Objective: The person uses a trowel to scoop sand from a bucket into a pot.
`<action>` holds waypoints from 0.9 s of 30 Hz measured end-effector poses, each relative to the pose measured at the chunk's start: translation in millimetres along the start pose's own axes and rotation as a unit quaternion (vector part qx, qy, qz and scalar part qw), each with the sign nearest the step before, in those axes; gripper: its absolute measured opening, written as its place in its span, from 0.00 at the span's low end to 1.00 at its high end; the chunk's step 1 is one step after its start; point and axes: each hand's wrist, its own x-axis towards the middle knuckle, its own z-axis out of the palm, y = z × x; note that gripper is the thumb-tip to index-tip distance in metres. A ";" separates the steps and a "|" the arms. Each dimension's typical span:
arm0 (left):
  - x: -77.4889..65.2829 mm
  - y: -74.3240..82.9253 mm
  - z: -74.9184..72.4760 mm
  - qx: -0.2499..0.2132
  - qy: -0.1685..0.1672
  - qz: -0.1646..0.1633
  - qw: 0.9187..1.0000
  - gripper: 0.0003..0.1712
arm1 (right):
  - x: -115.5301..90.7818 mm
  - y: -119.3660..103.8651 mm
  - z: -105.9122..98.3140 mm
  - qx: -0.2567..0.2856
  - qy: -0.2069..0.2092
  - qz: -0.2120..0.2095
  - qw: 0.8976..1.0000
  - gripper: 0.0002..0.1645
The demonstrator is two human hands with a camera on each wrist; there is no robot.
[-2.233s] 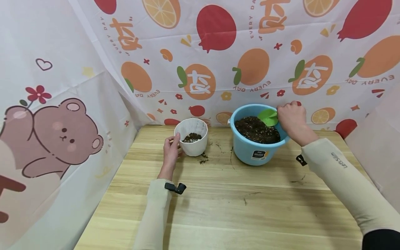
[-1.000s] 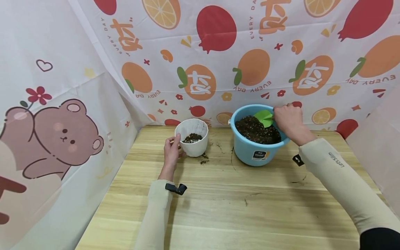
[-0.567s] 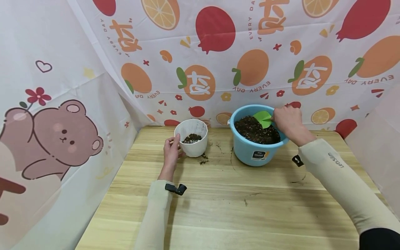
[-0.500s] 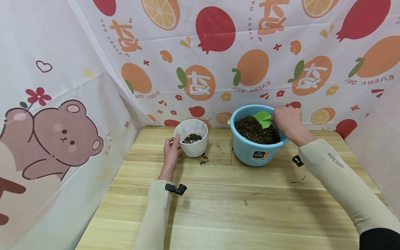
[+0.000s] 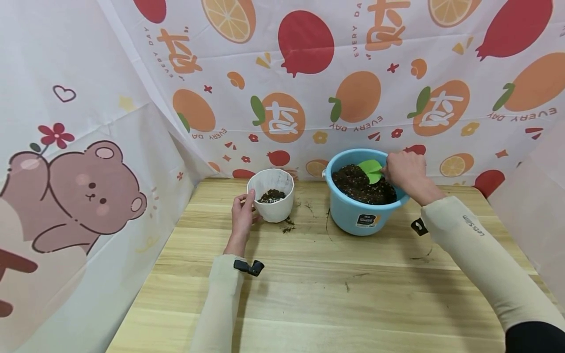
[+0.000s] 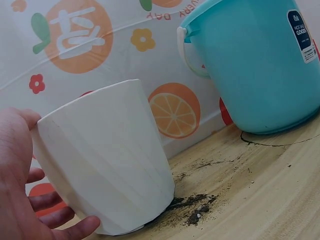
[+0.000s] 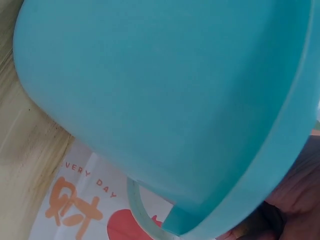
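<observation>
From the head view I see my right hand [image 5: 405, 169] gripping a green plastic scoop [image 5: 370, 170] over the soil-filled round blue plastic bucket [image 5: 353, 215] (hidden at the wrist); my left hand [image 6: 20, 200] cups the white faceted pot [image 6: 107, 160] on the wooden table [image 5: 331, 289], fruit-print curtains [image 5: 309, 73] behind.

Scoop dips leftward into the soil

The right hand [image 5: 405, 169] has slid slightly left and down over the blue bucket [image 5: 353, 215], and the green scoop [image 5: 370, 170] it grips has moved from near the right rim toward the middle, its blade now lying lower against the dark soil [image 5: 355, 184].
</observation>
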 end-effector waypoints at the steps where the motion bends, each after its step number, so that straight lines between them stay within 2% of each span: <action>1: -0.4 0.0 0.2 0.001 0.000 0.001 1.000 0.36 | 0.1 0.5 0.5 0.003 -0.002 0.002 1.000 0.32; 18: -0.2 -3.7 1.6 -0.009 -0.002 0.013 1.000 0.34 | -1.6 -2.4 5.6 0.043 -0.011 0.048 0.998 0.30; 27: -1.4 -2.9 0.9 -0.011 0.000 0.014 1.000 0.34 | -3.8 -4.8 7.9 0.051 -0.007 0.049 0.997 0.31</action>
